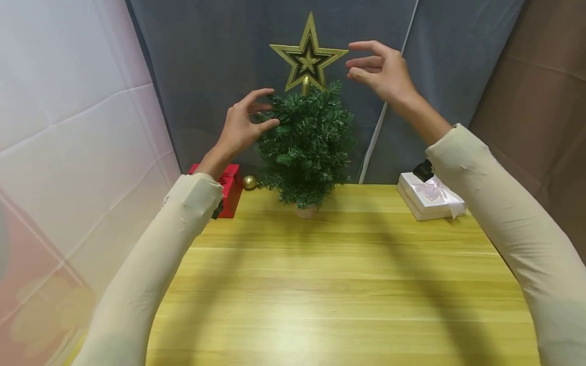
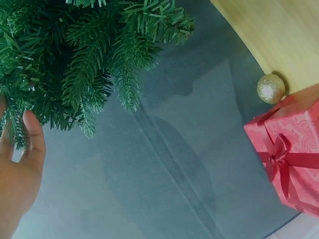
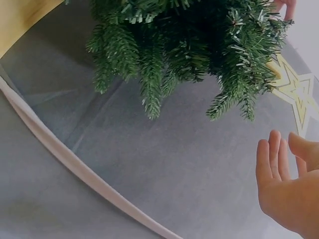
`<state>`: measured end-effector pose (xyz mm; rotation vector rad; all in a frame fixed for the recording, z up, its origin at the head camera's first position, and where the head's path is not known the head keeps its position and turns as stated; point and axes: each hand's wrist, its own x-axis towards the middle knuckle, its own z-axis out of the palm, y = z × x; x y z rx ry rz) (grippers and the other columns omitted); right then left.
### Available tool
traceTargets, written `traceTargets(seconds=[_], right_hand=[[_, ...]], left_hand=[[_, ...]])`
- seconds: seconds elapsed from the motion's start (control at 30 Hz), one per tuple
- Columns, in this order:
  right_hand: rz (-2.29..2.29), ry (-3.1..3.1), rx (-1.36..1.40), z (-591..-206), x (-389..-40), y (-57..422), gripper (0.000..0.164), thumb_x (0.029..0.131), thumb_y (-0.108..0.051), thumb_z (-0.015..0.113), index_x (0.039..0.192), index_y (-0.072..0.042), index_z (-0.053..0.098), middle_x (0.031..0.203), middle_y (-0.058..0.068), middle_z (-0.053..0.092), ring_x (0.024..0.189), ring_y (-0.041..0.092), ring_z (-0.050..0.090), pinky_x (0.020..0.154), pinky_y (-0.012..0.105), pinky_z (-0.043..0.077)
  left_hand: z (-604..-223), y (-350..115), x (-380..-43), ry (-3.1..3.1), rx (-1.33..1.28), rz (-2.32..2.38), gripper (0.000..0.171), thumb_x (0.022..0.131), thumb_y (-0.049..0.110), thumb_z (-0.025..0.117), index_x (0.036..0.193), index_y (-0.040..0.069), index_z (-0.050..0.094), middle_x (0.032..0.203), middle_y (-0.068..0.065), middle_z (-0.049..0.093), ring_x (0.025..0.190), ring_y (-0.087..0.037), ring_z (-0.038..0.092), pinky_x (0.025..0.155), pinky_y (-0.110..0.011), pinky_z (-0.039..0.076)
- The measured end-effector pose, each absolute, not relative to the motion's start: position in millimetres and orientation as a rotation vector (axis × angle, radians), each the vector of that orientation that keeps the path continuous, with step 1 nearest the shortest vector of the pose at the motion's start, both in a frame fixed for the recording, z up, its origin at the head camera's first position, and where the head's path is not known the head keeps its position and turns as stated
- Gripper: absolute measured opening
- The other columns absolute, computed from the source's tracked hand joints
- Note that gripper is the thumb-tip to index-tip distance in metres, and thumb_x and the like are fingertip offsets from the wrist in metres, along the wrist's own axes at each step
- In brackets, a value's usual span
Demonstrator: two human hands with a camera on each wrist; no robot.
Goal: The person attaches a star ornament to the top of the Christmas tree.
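A small green Christmas tree point(image 1: 309, 142) stands upright at the back of the table, with a gold star topper point(image 1: 309, 60) at its tip. My left hand point(image 1: 244, 121) is at the tree's upper left side, thumb and fingers spread apart, fingertips right at the branches. In the left wrist view the thumb lies against a hanging sprig point(image 2: 19, 132). Beside the star's right point is my right hand point(image 1: 382, 71), its fingers loosely bent and nothing between them. The right wrist view shows this hand just below the star point(image 3: 296, 89).
A red gift box point(image 1: 231, 190) with a ribbon sits left of the tree, next to a gold ball ornament point(image 1: 249, 182). On the right is a white gift box point(image 1: 430, 197) with a pale bow. Behind the wooden table point(image 1: 320, 284) hangs a grey cloth point(image 1: 220, 51).
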<state>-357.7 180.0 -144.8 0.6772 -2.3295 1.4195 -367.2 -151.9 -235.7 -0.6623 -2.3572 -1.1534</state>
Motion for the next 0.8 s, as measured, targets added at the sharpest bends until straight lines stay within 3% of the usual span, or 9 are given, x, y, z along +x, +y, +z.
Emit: traceTargets(seconds=[0.37, 0.57, 0.8], right_hand=[[1.421, -2.348, 0.676, -158.1, -348.6, 196.1, 0.054, 0.099, -0.010, 0.070, 0.150, -0.020, 0.056, 0.134, 0.013, 0.070, 0.109, 0.009, 0.072, 0.101, 0.029, 0.052], [1.422, -2.360, 0.678, -170.2, -344.2, 204.7, 0.055, 0.098, -0.010, 0.073, 0.149, -0.020, 0.057, 0.131, 0.012, 0.071, 0.107, 0.008, 0.072, 0.099, 0.027, 0.053], [1.434, -2.370, 0.697, -191.2, -340.3, 212.1, 0.053, 0.097, -0.010, 0.074, 0.148, -0.018, 0.059, 0.129, 0.012, 0.072, 0.105, 0.006, 0.072, 0.094, 0.023, 0.055]], left_hand=[[-236.5, -150.3, -367.5, -2.353, -0.669, -1.171, 0.066, 0.092, 0.020, 0.082, 0.152, 0.029, 0.054, 0.135, -0.008, 0.070, 0.129, -0.024, 0.063, 0.097, -0.041, 0.049], [-236.9, -150.6, -367.0, -2.354, -0.673, -1.174, 0.066, 0.093, 0.020, 0.081, 0.152, 0.029, 0.053, 0.135, -0.008, 0.069, 0.129, -0.024, 0.062, 0.105, -0.044, 0.048], [-236.5, -151.3, -368.4, -2.352, -0.679, -1.171, 0.066, 0.093, 0.020, 0.081, 0.152, 0.028, 0.053, 0.135, -0.009, 0.069, 0.130, -0.026, 0.062, 0.104, -0.044, 0.047]])
